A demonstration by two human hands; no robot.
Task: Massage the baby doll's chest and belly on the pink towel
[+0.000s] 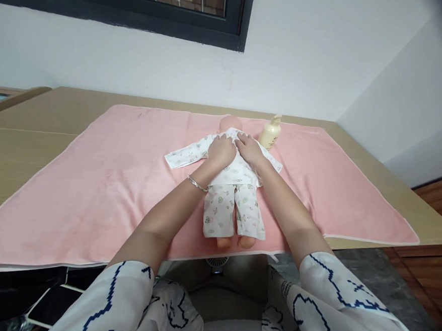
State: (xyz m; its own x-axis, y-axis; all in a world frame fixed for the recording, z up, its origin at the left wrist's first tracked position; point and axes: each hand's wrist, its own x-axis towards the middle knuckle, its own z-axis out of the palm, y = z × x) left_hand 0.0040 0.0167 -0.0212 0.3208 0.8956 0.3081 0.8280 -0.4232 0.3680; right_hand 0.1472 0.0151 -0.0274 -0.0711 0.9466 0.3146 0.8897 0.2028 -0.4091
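Note:
A baby doll [230, 122] lies on its back on a pink towel [104, 178], dressed in a white printed top [190, 152] and matching trousers [231, 210]. Both my hands rest on the doll's chest near the collar. My left hand [222, 150], with a bracelet at the wrist, has its fingers curled onto the shirt front. My right hand [249, 149] lies beside it, fingers bent on the fabric. Whether either hand pinches the cloth is hard to make out. One empty sleeve spreads out to the left.
A cream pump bottle [270, 133] lies on the towel just right of the doll's head. The towel covers a wooden table [22, 144] set against a white wall. A small fan [216, 264] sits below the table's near edge.

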